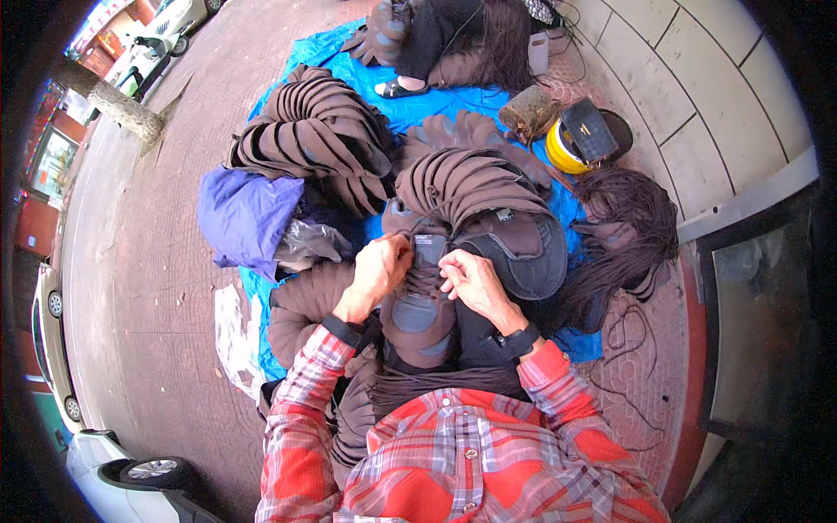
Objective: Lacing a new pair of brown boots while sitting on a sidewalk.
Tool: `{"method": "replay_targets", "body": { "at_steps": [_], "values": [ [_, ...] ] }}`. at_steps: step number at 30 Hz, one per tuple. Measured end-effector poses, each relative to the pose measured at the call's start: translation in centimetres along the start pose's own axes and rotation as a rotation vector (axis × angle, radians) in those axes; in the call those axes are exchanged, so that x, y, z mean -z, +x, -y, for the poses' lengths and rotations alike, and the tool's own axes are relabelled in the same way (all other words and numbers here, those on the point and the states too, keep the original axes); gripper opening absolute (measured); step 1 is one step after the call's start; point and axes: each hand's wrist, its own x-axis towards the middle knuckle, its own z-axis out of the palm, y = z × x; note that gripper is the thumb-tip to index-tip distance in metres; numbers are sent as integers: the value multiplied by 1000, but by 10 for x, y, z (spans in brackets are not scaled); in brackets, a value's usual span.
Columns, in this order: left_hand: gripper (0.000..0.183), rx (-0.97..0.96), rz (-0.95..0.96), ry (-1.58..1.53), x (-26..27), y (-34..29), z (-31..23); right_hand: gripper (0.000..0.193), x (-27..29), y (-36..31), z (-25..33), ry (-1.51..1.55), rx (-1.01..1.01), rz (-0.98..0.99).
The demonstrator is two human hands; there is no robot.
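A brown shoe upper (pixel 420 321) with a dark tongue and crossing laces (pixel 425 277) lies before my body, its toe toward me. At the left side of its opening, my left hand (pixel 382 272) is closed, fingertips pinched on a dark shoelace. On the opposite edge, near the eyelets, my right hand (pixel 473 281) has its fingers curled and pinched; whatever is in them is too small to make out. Just beyond my hands curves a stack of nested brown uppers (pixel 475 187). A bundle of dark laces (pixel 445 390) lies across my lap.
More stacked uppers (pixel 309 131) and a purple cloth bag (pixel 248 213) lie on a blue tarp (pixel 336 48). Loose laces (pixel 623 227) hang at the right, near a yellow bucket (pixel 565 150) with a black purse (pixel 588 131). Another person's foot (pixel 401 88) shows at the far end.
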Motion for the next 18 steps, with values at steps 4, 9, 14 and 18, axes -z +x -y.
{"method": "replay_targets", "body": {
  "at_steps": [4,9,14,18],
  "values": [
    [11,4,-16,232,-4,2,-4,14,-1,4,1,-55,-13,-1],
    [13,17,66,284,0,5,-6,14,0,4,-1,-77,18,2],
    [8,313,286,-827,-9,3,29,14,-1,3,3,-29,-10,-1],
    [10,248,242,-600,-26,2,31,14,-5,7,1,-40,-37,-4]
  ]
}}
